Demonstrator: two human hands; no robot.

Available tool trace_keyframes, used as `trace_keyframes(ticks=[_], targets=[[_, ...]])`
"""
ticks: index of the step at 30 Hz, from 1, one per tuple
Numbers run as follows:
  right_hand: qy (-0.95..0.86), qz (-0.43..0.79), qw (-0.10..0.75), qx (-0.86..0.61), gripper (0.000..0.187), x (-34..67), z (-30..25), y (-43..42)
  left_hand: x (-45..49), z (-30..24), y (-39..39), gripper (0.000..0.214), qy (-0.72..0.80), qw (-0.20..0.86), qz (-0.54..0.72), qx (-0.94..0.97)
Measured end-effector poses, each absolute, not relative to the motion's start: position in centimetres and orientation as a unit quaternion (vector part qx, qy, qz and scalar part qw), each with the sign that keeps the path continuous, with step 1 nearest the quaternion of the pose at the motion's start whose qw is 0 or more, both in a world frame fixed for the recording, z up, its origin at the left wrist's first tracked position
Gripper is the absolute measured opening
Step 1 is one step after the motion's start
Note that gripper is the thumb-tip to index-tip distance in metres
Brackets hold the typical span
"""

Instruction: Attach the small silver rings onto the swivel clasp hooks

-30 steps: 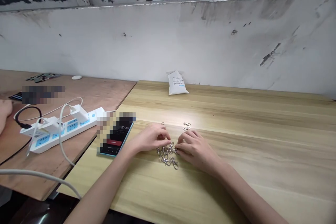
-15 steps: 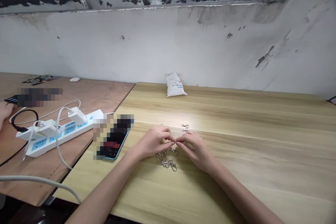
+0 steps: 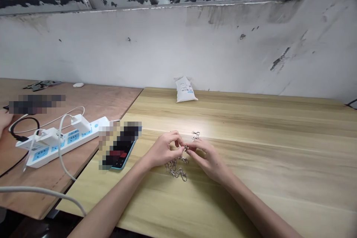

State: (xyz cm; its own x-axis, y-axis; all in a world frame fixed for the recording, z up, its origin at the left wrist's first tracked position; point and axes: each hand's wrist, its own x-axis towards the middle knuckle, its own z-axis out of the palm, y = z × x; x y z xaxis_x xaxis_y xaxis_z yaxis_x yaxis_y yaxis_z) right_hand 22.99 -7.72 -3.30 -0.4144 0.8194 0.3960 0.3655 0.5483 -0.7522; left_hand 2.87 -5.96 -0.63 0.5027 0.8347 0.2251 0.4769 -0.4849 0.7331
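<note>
Between my fingertips is a small metal lobster clasp (image 3: 186,148), partly covered by the fingers. My left hand (image 3: 166,149) pinches it from the left, thumb and forefinger closed. From the other side my right hand (image 3: 205,157) grips it in the same way. Several silver lobster clasps (image 3: 175,169) lie in a loose pile on the table just below my left hand, some of them hidden by it. Beyond my right hand, two more clasps (image 3: 196,134) rest on the wood.
A phone (image 3: 122,154) lies left of my forearm. A white packet (image 3: 186,90) stands near the wall. On the adjoining brown table (image 3: 111,98) are a power strip (image 3: 69,141) with plugs and cables, and another person's hand (image 3: 4,119) at the edge.
My fingertips have parted slightly, and more of the clasp shows between them. The pile and the two separate clasps lie as before.
</note>
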Motion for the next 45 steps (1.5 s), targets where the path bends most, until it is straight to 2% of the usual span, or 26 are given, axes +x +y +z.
trace_keyframes(ticks=[3, 8, 13, 20, 26, 29, 38, 41, 45], targets=[[-0.794, 0.266, 0.391, -0.382, 0.014, 23.4, -3.5, -7.3, 2.2, -0.5, -5.7, 0.011, 0.405, 0.304, 0.265, 0.821], [-0.798, 0.225, 0.381, -0.409, 0.014, 24.8, -4.1, -6.1, 1.5, -0.8, -5.4, 0.014, 0.389, 0.216, 0.203, 0.872], [-0.772, 0.265, 0.388, -0.427, 0.012, 25.0, -4.3, -6.1, 1.6, -1.0, -5.7, 0.012, 0.347, 0.241, 0.181, 0.888], [-0.787, 0.282, 0.368, -0.407, 0.014, 24.0, -3.7, -7.0, 2.4, -0.2, -6.0, 0.017, 0.353, 0.277, 0.277, 0.850], [-0.814, 0.224, 0.371, -0.386, 0.011, 23.3, -3.7, -7.5, 2.9, -0.7, -6.0, 0.016, 0.351, 0.239, 0.284, 0.860], [-0.818, 0.217, 0.371, -0.382, 0.016, 23.3, -4.0, -7.4, 2.9, -1.0, -5.9, 0.012, 0.357, 0.241, 0.299, 0.852], [-0.811, 0.293, 0.345, -0.370, 0.023, 23.3, -3.6, -7.6, 3.1, -0.9, -6.1, 0.006, 0.355, 0.280, 0.336, 0.826], [-0.811, 0.254, 0.365, -0.380, 0.027, 23.3, -3.5, -7.5, 3.1, -0.8, -6.2, 0.009, 0.367, 0.285, 0.356, 0.811], [-0.834, 0.162, 0.378, -0.369, 0.024, 23.5, -3.6, -7.3, 3.1, -0.8, -6.2, 0.015, 0.337, 0.317, 0.330, 0.823]])
